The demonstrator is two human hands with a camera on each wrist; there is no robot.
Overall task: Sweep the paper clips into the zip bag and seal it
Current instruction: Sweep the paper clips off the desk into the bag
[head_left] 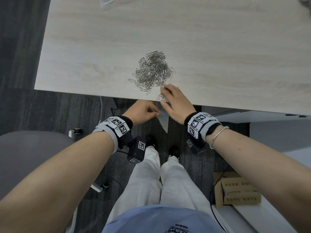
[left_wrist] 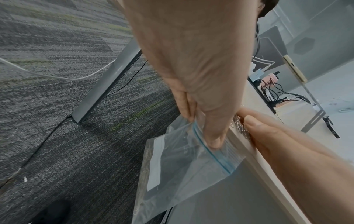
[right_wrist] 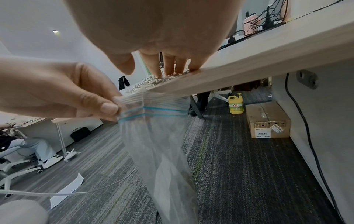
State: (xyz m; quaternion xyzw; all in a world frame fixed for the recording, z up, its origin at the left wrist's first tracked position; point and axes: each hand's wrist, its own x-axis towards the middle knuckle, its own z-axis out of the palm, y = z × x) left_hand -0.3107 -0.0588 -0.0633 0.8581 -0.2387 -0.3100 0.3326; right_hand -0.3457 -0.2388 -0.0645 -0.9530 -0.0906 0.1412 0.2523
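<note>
A heap of silver paper clips (head_left: 152, 71) lies on the light wooden table (head_left: 218, 47) close to its near edge. My left hand (head_left: 143, 111) pinches the top corner of a clear zip bag (head_left: 163, 118) with a blue seal line (left_wrist: 210, 151), holding it just below the table edge (right_wrist: 210, 78). My right hand (head_left: 175, 100) lies flat at the edge with straight fingers (right_wrist: 168, 65) on a small bunch of clips (head_left: 161, 95). The bag (right_wrist: 159, 144) hangs down, its mouth against the edge.
A grey office chair (head_left: 30, 157) stands at my left. A cardboard box (head_left: 239, 190) sits on the carpet at my right. Another clear plastic bag (head_left: 106, 3) lies at the table's far left. Cables (right_wrist: 310, 144) hang under the desk.
</note>
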